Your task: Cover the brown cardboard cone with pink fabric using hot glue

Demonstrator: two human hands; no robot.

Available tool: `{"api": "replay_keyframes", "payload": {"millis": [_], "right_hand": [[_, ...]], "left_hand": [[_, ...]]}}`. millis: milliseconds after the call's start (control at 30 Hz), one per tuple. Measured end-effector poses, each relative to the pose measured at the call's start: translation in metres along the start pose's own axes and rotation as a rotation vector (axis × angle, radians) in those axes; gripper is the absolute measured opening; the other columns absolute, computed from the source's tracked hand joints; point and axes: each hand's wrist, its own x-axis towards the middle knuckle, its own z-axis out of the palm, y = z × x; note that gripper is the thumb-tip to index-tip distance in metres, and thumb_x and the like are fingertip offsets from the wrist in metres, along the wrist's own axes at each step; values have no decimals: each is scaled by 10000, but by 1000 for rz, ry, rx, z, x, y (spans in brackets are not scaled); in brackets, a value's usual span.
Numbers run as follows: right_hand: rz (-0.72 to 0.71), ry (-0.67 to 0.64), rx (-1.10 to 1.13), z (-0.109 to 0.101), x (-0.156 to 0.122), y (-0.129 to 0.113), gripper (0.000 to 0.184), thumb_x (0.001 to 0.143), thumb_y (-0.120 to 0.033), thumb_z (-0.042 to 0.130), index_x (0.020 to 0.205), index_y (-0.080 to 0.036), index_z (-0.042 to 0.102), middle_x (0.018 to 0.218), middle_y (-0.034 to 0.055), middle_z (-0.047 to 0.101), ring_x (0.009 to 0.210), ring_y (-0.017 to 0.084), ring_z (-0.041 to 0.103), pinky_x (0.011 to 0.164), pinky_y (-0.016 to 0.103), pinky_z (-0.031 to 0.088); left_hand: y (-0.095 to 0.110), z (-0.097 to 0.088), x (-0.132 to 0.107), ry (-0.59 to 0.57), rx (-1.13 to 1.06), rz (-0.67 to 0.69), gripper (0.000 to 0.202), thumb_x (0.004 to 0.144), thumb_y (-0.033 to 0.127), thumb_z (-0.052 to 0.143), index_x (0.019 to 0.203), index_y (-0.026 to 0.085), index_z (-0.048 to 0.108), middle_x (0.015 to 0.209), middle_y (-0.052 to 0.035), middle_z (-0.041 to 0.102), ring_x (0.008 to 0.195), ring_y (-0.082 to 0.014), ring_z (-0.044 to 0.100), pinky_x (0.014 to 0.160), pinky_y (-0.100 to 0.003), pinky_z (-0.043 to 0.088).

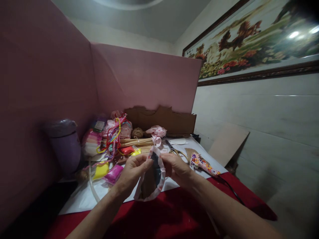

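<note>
My left hand and my right hand both pinch a small oval piece of brown cardboard wrapped at its edge in pale pink patterned fabric, held upright above the table. The left fingers grip its left edge near the top. On the opposite edge, the right fingers press the fabric. A dark patch shows on the piece's upper face.
On the white sheet over a red cloth lie scissors, a spotted fabric cone, bamboo sticks, coloured cords, twine, clay packets. A purple bin stands left. Cardboard leans on pink partitions.
</note>
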Motion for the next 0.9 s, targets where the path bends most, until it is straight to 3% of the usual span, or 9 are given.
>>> {"api": "replay_keyframes", "payload": {"millis": [100,300,500,667,767,900], "right_hand": [[39,-3,37,1,-1,0,297,650,-400,726,749,-136,631,572,-27,567,470,78,464,458,199,364],[70,-103,65,1,-3,-1,211,633,-279,742,743,-140,627,572,-38,564,451,62,464,441,181,353],[57,-90,27,1,-6,-4,341,637,-426,751,783,-155,605,551,-54,525,413,56,432,406,179,346],[-154,24,-171,-2,-3,5,436,705,-585,637,689,-161,540,473,-72,448,365,47,360,352,171,264],[-311,63,-383,-3,-2,9,453,781,-602,533,631,-177,490,431,-71,426,350,60,345,348,190,248],[-405,65,-561,-2,-6,11,415,843,-559,471,645,-195,458,462,-67,407,395,75,352,390,211,263]], "left_hand": [[0,2,-1,-14,28,-5,187,714,321,703,726,136,680,661,-14,653,580,-107,557,579,-205,420],[2,6,-3,-23,50,-29,213,663,332,736,708,129,687,649,-22,658,578,-115,561,575,-215,426],[5,9,-3,-17,68,-33,218,653,337,737,699,132,680,627,-18,646,555,-112,550,559,-222,424],[3,9,-2,-6,83,-31,248,652,365,732,694,129,668,616,-18,638,545,-114,547,544,-221,413],[1,8,-2,11,104,-22,262,656,376,726,685,125,656,602,-16,624,528,-110,532,519,-214,398],[-3,6,-1,42,154,2,253,680,371,707,673,129,637,588,-2,593,516,-97,501,491,-200,377]]}}
